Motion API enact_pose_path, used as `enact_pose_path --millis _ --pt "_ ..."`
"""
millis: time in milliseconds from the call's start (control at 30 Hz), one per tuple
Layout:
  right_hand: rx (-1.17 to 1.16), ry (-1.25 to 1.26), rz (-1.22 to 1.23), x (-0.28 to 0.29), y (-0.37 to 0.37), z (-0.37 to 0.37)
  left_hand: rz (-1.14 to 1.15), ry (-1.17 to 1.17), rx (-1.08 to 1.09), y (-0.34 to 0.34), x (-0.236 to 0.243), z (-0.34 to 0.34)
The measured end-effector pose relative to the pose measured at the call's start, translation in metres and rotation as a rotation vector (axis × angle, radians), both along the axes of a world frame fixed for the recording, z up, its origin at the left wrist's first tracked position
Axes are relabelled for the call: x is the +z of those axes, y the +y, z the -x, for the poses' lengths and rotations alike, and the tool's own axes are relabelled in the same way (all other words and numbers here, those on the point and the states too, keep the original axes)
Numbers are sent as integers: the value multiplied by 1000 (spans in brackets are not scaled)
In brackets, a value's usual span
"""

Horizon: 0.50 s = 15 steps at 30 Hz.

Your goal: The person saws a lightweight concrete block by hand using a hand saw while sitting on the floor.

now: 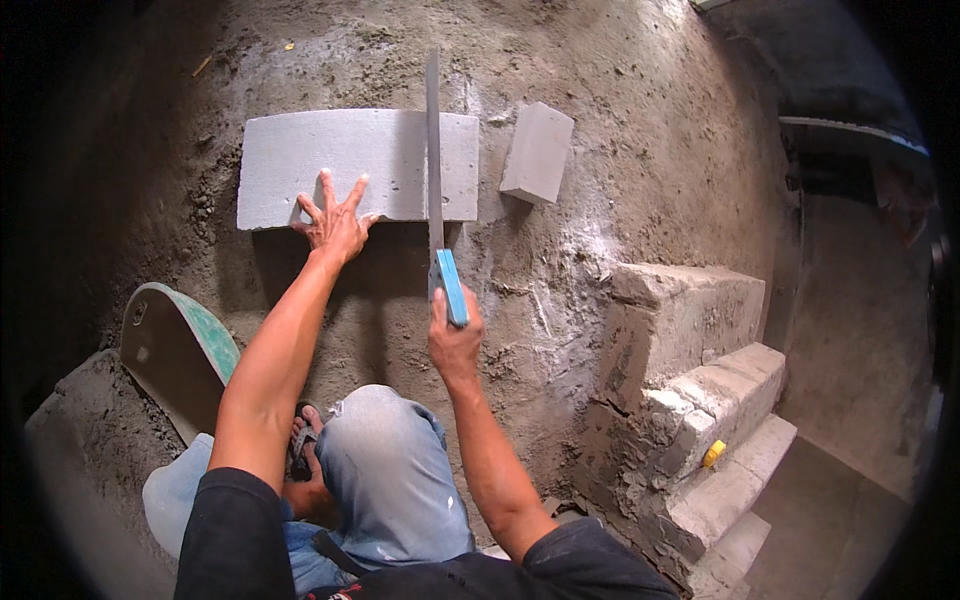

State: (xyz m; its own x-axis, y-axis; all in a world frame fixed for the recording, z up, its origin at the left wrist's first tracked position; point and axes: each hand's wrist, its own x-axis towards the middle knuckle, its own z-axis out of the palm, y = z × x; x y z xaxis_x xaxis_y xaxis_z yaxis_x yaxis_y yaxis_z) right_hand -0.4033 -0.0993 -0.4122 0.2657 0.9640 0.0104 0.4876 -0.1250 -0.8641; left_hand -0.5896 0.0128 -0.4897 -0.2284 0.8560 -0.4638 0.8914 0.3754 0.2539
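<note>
A long pale grey concrete block (290, 150) lies crosswise ahead of me, raised a little off the ground with shadow under its near edge. My left hand (337, 222) presses on its near side, fingers spread flat. In my right hand (456, 335) is the blue handle of a hand saw (434, 160), fingers wrapped round it. The blade points away from me and crosses the block toward its right end; how deep it sits cannot be made out. To the right, apart from the block, rests a smaller cut piece of block (540, 150).
Rough block steps (700, 400) descend at the right, with a small yellow object (713, 453) on them. A curved board with a green face (200, 325) leans at the left. Dusty cement-like ground (560, 300) surrounds the block, and my bent knee (385, 460) is close below.
</note>
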Motion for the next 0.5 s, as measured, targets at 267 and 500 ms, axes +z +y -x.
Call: enact_pose_path --millis 267,500 --pt "2 4 90 -1 24 -4 53 -45 3 9 5 -2" --pt "-21 46 106 3 45 1 28 -42 -35 14 3 1"
